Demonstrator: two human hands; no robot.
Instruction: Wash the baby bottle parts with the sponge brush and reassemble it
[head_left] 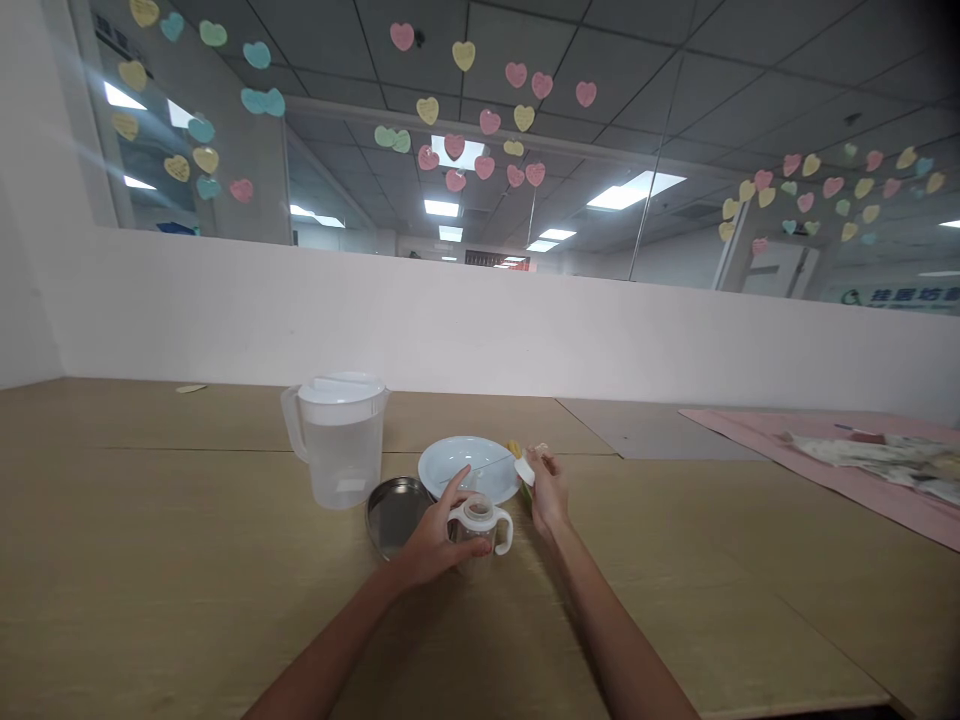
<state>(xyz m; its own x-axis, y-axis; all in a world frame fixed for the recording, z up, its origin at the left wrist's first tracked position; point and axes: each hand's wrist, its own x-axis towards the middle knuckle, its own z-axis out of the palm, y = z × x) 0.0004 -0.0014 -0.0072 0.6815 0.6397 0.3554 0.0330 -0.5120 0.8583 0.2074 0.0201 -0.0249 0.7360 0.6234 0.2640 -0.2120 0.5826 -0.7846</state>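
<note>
My left hand (pixel 433 540) is wrapped round a small clear baby bottle (pixel 478 512) with two white handles. The bottle stands upright with its mouth uncovered. To its right, my right hand (pixel 550 492) pinches a white lid (pixel 524 469). From that lid a thin, straw-like piece stretches left over a white bowl (pixel 439 462) behind the bottle. Something yellow (pixel 514 448) shows just behind the lid; its kind is unclear. A round steel dish (pixel 394 515) lies left of the bottle, partly covered by my left hand.
A lidded clear pitcher (pixel 345 440) with liquid stands at the back left. Far right, a pink cloth (pixel 750 440) bears crumpled pale items (pixel 870 455). A white wall (pixel 480 330) with windows above closes off the wooden table (pixel 187 560). A small paper piece (pixel 191 388) lies near the wall.
</note>
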